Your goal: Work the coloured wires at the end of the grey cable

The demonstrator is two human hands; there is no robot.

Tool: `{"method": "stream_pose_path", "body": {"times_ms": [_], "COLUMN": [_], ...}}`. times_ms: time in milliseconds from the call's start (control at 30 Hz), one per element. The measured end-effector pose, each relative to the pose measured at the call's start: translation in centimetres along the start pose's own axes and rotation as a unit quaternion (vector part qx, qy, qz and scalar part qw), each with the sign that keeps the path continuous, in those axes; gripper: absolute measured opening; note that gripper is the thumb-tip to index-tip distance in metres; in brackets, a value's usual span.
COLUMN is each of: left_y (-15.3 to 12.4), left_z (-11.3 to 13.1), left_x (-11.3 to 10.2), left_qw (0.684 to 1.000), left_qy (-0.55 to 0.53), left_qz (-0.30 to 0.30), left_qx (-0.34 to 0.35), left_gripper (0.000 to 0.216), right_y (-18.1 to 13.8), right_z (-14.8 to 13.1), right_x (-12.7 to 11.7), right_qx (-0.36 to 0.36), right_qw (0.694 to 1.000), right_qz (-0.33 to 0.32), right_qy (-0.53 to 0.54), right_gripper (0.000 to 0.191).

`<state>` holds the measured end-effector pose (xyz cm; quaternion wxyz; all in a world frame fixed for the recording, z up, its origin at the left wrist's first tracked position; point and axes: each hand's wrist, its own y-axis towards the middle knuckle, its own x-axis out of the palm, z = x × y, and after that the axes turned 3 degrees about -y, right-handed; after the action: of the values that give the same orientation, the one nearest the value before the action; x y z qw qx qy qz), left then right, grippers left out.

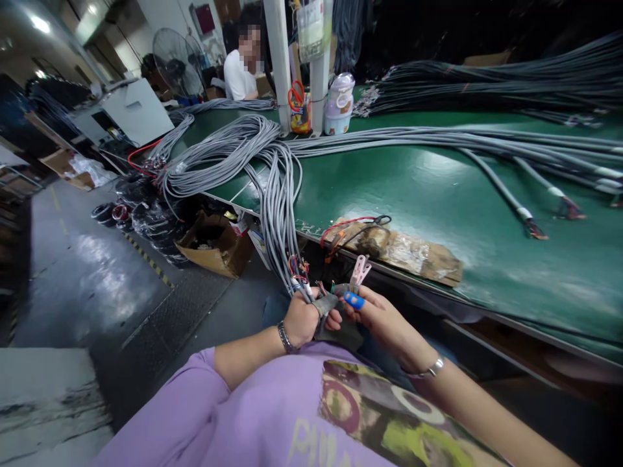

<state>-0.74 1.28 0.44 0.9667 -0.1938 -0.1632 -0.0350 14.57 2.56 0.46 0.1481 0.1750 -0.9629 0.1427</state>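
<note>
Many grey cables [277, 201] droop over the near edge of the tabletop [413, 194], clasped near their ends by the left hand [302, 321]; whether the right hand's grip [377, 314] holds anything, I cannot tell. Coloured wires [298, 267] are already exposed; handling them seems unfinished.

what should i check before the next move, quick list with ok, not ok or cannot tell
1. Cable bundle gripped by the left hand: ok.
2. Bundle fully supported by the green table: not ok, it hangs over the edge.
3. Coloured wire ends exposed above the left hand: ok.
4. Blue finger cover on the right hand: ok.
5. Right fingertips closed on one wire: cannot tell, too small.
6. Pink clip fastened to something: cannot tell, its lower end is unclear.
</note>
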Motion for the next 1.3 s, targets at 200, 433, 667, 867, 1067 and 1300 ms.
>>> {"method": "stream_pose_path", "body": {"times_ms": [200, 433, 667, 867, 1067, 1300], "left_y": [0.0, -0.1, -0.6, -0.6, 0.3, 0.8], "left_z": [-0.2, -0.4, 1.0, 2.8, 3.2, 2.7], "left_x": [0.1, 0.2, 0.4, 1.8, 2.5, 2.7], "left_qw": [0.999, 0.999, 1.000, 0.997, 0.994, 0.994], "left_qy": [0.043, 0.037, -0.016, -0.032, -0.033, -0.024], "left_qz": [-0.030, -0.010, -0.017, -0.059, -0.075, -0.074], "left_qx": [0.000, 0.011, -0.014, -0.048, -0.067, -0.078], "left_gripper": [0.044, 0.047, 0.047, 0.047, 0.046, 0.044], "right_y": [0.1, 0.7, 1.3, 1.8, 2.5, 3.7], "right_z": [-0.7, 0.8, -0.2, -1.9, -1.7, -2.0], "right_x": [1.4, 0.8, -2.0, -1.7, -0.8, -0.3], "right_qx": [-0.018, 0.008, 0.072, 0.016, -0.086, -0.001], "right_qw": [0.999, 0.991, 0.970, 0.996, 0.984, 0.982], "right_qz": [-0.049, 0.115, 0.128, 0.020, 0.154, 0.089], "right_qy": [0.001, 0.071, 0.191, 0.087, -0.005, 0.168], "right_gripper": [0.029, 0.030, 0.031, 0.039, 0.050, 0.050]}}
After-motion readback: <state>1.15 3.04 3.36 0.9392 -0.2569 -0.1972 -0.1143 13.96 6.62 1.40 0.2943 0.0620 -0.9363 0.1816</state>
